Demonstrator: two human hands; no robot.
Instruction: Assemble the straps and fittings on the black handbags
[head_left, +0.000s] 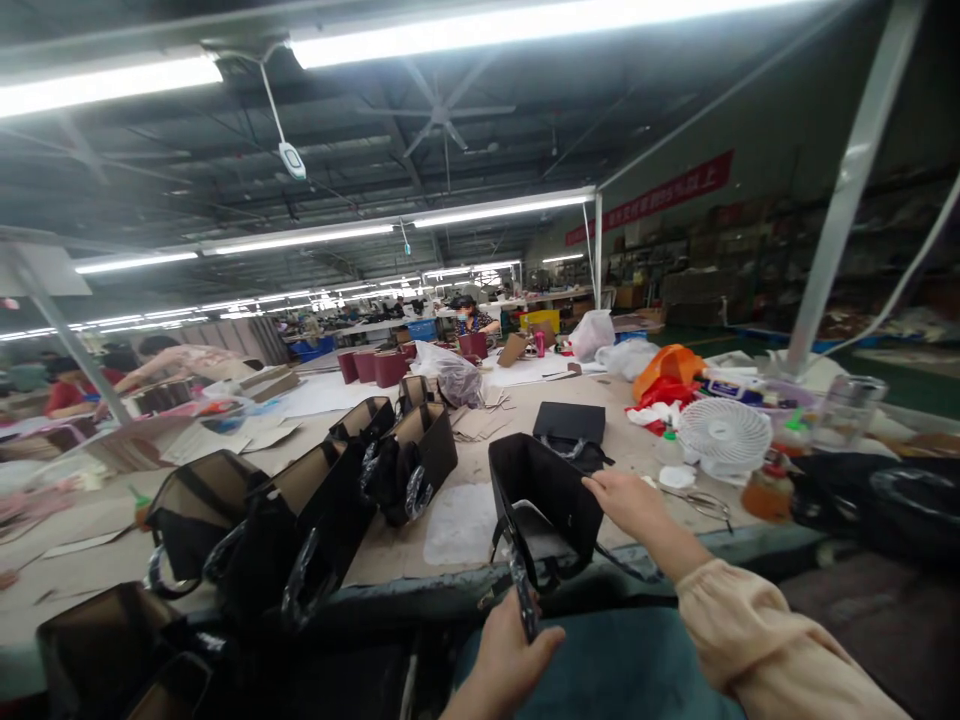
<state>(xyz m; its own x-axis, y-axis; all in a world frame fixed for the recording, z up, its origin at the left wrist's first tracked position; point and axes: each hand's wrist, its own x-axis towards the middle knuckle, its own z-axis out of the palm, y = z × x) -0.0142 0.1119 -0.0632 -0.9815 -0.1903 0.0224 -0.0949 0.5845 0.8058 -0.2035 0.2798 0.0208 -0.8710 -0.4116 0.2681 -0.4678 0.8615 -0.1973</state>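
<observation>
A black handbag (577, 500) stands open at the table's front edge, its mouth tilted toward me and its inside dark. My left hand (514, 640) is closed round the bag's handle (521, 575), which looks wrapped in clear plastic. On the other side, my right hand (626, 505) pinches the bag's right upper rim, fingers partly hidden behind it. Just beyond the bag lies a flat black piece (570, 425) with a strap. A pale translucent sheet (461, 525) lies on the table to the bag's left.
Several black bags with tan linings, among them one bag (424, 450), crowd the left. A white fan (724, 435), scissors (705, 503) and a glue bottle (769, 490) lie right. Maroon pieces (390, 368) stand farther back. A person (476, 322) sits across the table.
</observation>
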